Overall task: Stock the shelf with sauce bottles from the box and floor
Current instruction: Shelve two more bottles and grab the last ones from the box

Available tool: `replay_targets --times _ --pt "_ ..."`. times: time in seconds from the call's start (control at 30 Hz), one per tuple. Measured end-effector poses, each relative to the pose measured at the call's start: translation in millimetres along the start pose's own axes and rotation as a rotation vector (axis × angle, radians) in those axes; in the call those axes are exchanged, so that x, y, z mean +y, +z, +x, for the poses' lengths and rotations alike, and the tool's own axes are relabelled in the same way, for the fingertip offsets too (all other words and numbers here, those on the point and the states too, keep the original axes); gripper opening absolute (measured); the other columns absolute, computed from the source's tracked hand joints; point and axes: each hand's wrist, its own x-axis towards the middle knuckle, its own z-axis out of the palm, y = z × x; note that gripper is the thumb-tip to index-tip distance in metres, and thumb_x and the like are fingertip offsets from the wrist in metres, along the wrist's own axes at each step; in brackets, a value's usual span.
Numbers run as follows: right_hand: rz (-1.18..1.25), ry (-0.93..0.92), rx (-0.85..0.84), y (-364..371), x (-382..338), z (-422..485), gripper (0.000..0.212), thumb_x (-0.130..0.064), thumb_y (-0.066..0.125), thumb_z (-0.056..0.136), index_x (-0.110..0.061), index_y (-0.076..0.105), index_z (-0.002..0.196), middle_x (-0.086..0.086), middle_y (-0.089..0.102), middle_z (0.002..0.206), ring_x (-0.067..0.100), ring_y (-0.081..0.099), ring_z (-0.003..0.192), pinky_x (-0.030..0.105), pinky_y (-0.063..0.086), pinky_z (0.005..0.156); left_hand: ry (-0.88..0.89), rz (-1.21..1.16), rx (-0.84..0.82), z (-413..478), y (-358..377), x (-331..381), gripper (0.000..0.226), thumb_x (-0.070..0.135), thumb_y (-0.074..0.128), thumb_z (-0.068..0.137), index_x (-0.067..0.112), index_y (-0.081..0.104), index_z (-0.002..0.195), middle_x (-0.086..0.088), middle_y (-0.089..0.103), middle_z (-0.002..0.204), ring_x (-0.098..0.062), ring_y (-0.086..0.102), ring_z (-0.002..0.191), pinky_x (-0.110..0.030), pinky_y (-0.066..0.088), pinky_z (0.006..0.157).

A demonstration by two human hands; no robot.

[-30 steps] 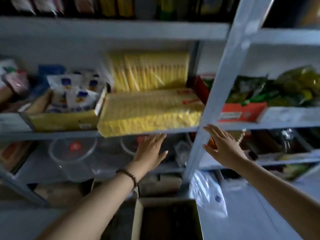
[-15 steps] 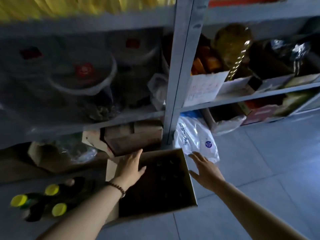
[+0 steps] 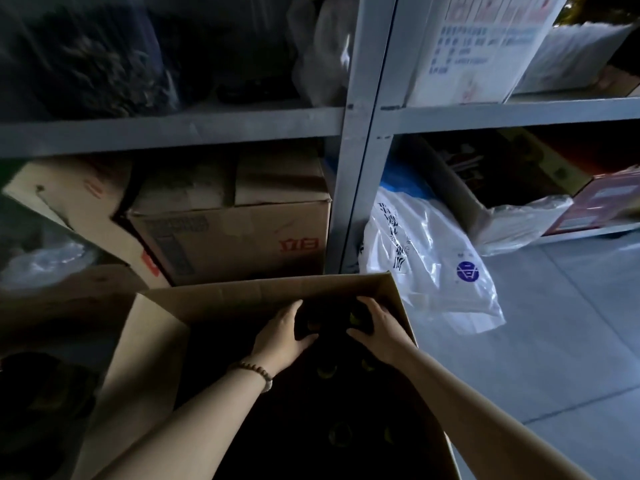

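Observation:
An open cardboard box [image 3: 263, 292] stands on the floor in front of the grey metal shelf [image 3: 360, 168]. Its inside is very dark; several dark sauce bottles [image 3: 327, 370] with faint yellowish caps stand in it. Both my hands reach into its far end. My left hand [image 3: 282, 337] curls fingers and thumb round a dark bottle top [image 3: 306, 322]. My right hand [image 3: 379, 332] curls the same way round the neighbouring bottle top [image 3: 353, 318]. The bottles' bodies are lost in shadow.
Closed cardboard cartons [image 3: 235, 233] fill the bottom shelf space behind the box. A white plastic bag [image 3: 426, 261] lies to the right of the upright. Pale floor tiles [image 3: 561, 341] spread to the right. Dim dark shapes [image 3: 45, 393] sit on the floor at left.
My view has dropped from the upper shelves to the floor box. Both hands came down from the shelf edge, went into the box and closed round bottle tops.

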Motion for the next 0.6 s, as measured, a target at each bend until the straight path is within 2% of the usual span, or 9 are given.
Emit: replay_targets --times 0.07,0.2,0.27,0.37,0.47,0.6 --pt "0.046 0.000 -0.002 15.3 9.5 14.5 0.066 -0.025 0.067 0.084 -0.017 0.033 0.141 0.006 0.048 0.136 0.022 0.045 0.125 0.023 0.033 0.098 0.051 -0.054 0.007 17.4 13.3 -5.7 0.068 0.040 0.063 0.085 0.027 0.029 0.142 0.005 0.038 0.146 -0.013 0.038 0.133 -0.027 0.036 0.104" --pt "0.143 0.003 0.156 34.0 20.4 30.2 0.038 -0.016 0.066 0.084 -0.017 0.051 0.119 0.003 0.059 0.108 0.022 0.055 0.104 0.025 0.039 0.084 0.107 -0.123 0.044 36.6 28.8 -11.8 0.043 0.033 0.066 0.084 0.024 0.053 0.124 0.005 0.060 0.124 -0.013 0.055 0.115 -0.026 0.044 0.096" --pt "0.143 -0.007 0.196 36.6 20.6 31.7 0.031 -0.017 0.067 0.083 -0.017 0.055 0.111 -0.002 0.058 0.098 0.020 0.056 0.096 0.026 0.040 0.079 0.134 -0.122 0.072 37.6 32.7 -16.1 0.038 0.034 0.066 0.083 0.025 0.057 0.118 0.007 0.063 0.118 -0.012 0.058 0.110 -0.029 0.047 0.093" --pt "0.109 -0.040 0.234 31.3 16.5 23.8 0.031 -0.019 0.067 0.084 -0.018 0.056 0.112 -0.003 0.061 0.095 0.020 0.059 0.093 0.024 0.038 0.073 0.147 -0.127 0.125 28.8 27.5 -23.1 0.033 0.031 0.066 0.083 0.024 0.058 0.114 0.007 0.065 0.113 -0.011 0.059 0.107 -0.024 0.046 0.089" --pt "0.098 -0.056 0.314 5.0 -1.8 10.9 0.031 -0.025 0.067 0.084 -0.021 0.056 0.113 -0.002 0.063 0.095 0.021 0.060 0.090 0.024 0.037 0.069 0.194 -0.121 0.221 10.5 -5.3 -13.4 0.036 0.036 0.066 0.082 0.021 0.058 0.114 0.006 0.066 0.109 -0.011 0.060 0.103 -0.023 0.045 0.086" --pt "0.116 -0.073 0.330 -52.6 -55.7 -18.0 0.026 -0.027 0.067 0.083 -0.022 0.055 0.106 0.005 0.065 0.091 0.025 0.060 0.084 0.030 0.042 0.066 0.235 -0.099 0.286 -27.3 -88.1 22.4 0.043 0.044 0.064 0.081 0.019 0.057 0.115 0.004 0.066 0.104 -0.013 0.062 0.095 -0.027 0.049 0.078"
